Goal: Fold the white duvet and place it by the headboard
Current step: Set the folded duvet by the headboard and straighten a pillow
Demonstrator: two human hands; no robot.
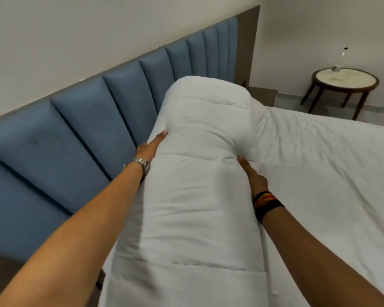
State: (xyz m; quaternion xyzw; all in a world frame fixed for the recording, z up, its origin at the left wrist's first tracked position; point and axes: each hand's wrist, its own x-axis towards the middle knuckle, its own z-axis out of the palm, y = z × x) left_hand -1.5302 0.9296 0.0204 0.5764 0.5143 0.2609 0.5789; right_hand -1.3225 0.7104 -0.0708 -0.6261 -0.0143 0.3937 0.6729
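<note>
The white duvet (197, 173) is folded into a long thick bundle lying along the blue padded headboard (80, 129). My left hand (152, 145) presses flat on the bundle's headboard side, its fingers wedged between duvet and padding. My right hand (252, 173) is laid against the bundle's other side, fingers straight, where it meets the white sheet (330, 173). Both hands squeeze the bundle between them. The fingertips are partly sunk in the fabric.
A round side table (345, 82) with a pale top and dark legs stands at the far right, with a clear bottle (339, 60) on it. A brown frame borders the headboard. Grey floor shows beyond the bed's far corner.
</note>
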